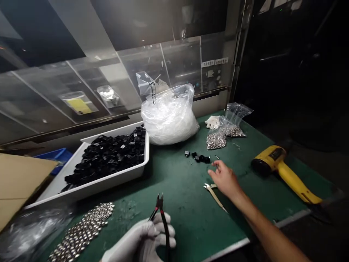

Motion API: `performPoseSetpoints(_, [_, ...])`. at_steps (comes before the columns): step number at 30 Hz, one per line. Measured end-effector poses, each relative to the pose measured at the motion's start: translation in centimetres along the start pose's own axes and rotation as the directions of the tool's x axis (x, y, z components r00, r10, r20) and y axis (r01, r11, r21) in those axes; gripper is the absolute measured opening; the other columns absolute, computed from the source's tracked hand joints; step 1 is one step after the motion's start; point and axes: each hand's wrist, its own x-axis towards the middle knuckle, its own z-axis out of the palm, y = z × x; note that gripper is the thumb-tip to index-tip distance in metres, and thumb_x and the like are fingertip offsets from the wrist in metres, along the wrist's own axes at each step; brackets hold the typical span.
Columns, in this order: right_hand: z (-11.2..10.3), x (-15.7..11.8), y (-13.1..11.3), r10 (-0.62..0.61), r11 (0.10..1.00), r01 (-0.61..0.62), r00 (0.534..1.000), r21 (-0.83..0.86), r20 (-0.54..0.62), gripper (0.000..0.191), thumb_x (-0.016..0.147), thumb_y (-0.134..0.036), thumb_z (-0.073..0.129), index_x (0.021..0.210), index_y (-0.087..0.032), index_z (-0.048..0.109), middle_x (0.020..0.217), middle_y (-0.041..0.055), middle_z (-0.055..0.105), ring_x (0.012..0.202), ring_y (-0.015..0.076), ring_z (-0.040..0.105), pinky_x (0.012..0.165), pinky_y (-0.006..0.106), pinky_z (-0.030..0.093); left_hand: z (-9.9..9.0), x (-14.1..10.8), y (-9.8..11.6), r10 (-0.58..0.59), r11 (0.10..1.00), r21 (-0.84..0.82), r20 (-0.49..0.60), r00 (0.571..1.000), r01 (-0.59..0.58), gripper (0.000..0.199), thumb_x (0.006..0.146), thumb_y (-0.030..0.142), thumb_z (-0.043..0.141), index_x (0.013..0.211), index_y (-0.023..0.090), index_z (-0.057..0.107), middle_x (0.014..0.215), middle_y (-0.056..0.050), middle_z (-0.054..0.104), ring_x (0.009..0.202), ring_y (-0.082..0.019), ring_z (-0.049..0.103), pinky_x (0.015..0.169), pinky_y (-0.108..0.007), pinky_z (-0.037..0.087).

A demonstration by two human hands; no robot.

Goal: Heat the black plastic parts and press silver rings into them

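My left hand (148,233), in a white glove, is closed around a pair of black-handled cutting pliers (160,209), with the jaws pointing away from me and slightly parted. My bare right hand (225,178) reaches over the green table, its thumb and forefinger apart with nothing visible between them. Just beyond its fingertips lie a small metal piece (217,157) and several small black plastic parts (201,158). A single black part (187,154) sits to their left. Partly beneath my right hand rests a second pair of pliers (215,196) with cream handles.
At left, a white tray (147,153) is heaped with black parts. Shiny metal pieces (81,231) lie in front of it. Behind are a stuffed clear bag (170,118), bags of small metal pieces (216,141) and a white glove (212,122). A yellow heat gun (291,178) lies right.
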Motion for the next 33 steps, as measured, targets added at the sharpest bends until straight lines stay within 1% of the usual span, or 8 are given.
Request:
performPoseSetpoints(3, [-0.6,4.1,1.1,-0.024,0.997,0.025,0.999,-0.075,0.027,0.041,0.082,-0.031,0.068,0.121,-0.018,0.058,0.065,-0.0023,0.058,0.069,0.0202,0.059,0.069,0.031,0.042,2.0,1.5,-1.8,-0.050,0.998,-0.033,0.030,0.998,0.051,0.037,0.072,0.014,0.056,0.108,0.013,0.056,0.102,-0.013,0.065,0.096,-0.028,0.068,0.074,-0.035,0.053])
performPoseSetpoints(9, [0.6,7.2,2.4,-0.020,0.995,0.033,0.991,-0.094,0.136,0.030,0.096,-0.042,0.057,0.110,-0.016,0.065,0.099,0.0052,0.068,0.089,0.0194,0.065,0.086,0.041,0.052,3.2,1.6,-3.8,-0.018,0.995,-0.103,-0.105,0.994,0.007,0.047,0.064,0.009,0.052,0.110,0.016,0.053,0.085,-0.006,0.059,0.089,-0.026,0.066,0.063,-0.028,0.048])
performPoseSetpoints(17, [0.5,7.7,3.4,0.035,0.999,-0.035,0.987,-0.003,0.157,0.031,0.097,-0.044,0.056,0.094,-0.014,0.065,0.079,0.0012,0.067,0.072,0.0159,0.064,0.078,0.036,0.053,1.9,1.1,-5.8,0.027,0.987,-0.151,-0.167,0.986,-0.053,0.058,0.066,0.010,0.051,0.122,0.020,0.051,0.094,-0.006,0.056,0.099,-0.026,0.061,0.068,-0.035,0.051])
performPoseSetpoints(20, [0.0,5.0,2.0,0.006,0.994,-0.020,0.992,0.110,0.130,0.035,0.098,-0.047,0.051,0.101,-0.014,0.063,0.078,0.0032,0.071,0.069,0.0169,0.063,0.071,0.033,0.050,2.4,1.2,-5.7,0.076,0.988,-0.125,-0.105,0.992,-0.089,0.058,0.062,0.009,0.052,0.119,0.016,0.055,0.095,-0.007,0.059,0.095,-0.023,0.063,0.079,-0.036,0.050])
performPoseSetpoints(23, [0.7,-0.1,-0.1,-0.069,0.962,0.006,0.973,0.274,0.219,0.042,0.098,-0.054,0.046,0.113,-0.016,0.058,0.084,0.0049,0.075,0.071,0.0170,0.065,0.067,0.028,0.049,3.7,1.0,-5.3,0.064,0.996,-0.069,0.042,0.997,-0.061,0.058,0.059,0.007,0.052,0.116,0.013,0.057,0.099,-0.009,0.063,0.096,-0.025,0.065,0.089,-0.041,0.048])
performPoseSetpoints(28, [2.5,-8.4,-2.6,-0.179,0.856,-0.038,0.914,0.515,0.365,0.035,0.099,-0.048,0.049,0.120,-0.020,0.052,0.089,0.0049,0.076,0.082,0.0175,0.069,0.074,0.027,0.051,5.7,0.2,-4.7,0.030,0.989,-0.146,0.210,0.977,0.002,0.060,0.059,0.009,0.048,0.119,0.015,0.054,0.105,-0.013,0.064,0.109,-0.035,0.062,0.078,-0.045,0.054])
performPoseSetpoints(30, [2.8,-10.0,-3.0,-0.217,0.819,-0.030,0.908,0.572,0.359,0.028,0.099,-0.041,0.052,0.119,-0.022,0.053,0.090,0.0037,0.076,0.081,0.0167,0.070,0.071,0.025,0.050,6.1,-0.1,-4.8,0.024,0.986,-0.169,0.245,0.969,0.018,0.060,0.059,0.009,0.047,0.118,0.015,0.053,0.107,-0.013,0.064,0.109,-0.034,0.063,0.077,-0.043,0.055])
performPoseSetpoints(33, [2.6,-10.7,-3.2,-0.283,0.833,0.066,0.905,0.550,0.319,0.021,0.099,-0.032,0.055,0.119,-0.025,0.056,0.086,0.0000,0.076,0.080,0.0145,0.071,0.070,0.022,0.051,6.2,-0.7,-5.2,0.030,0.982,-0.186,0.249,0.968,0.017,0.059,0.059,0.010,0.047,0.118,0.016,0.052,0.107,-0.013,0.064,0.108,-0.034,0.063,0.076,-0.045,0.056])
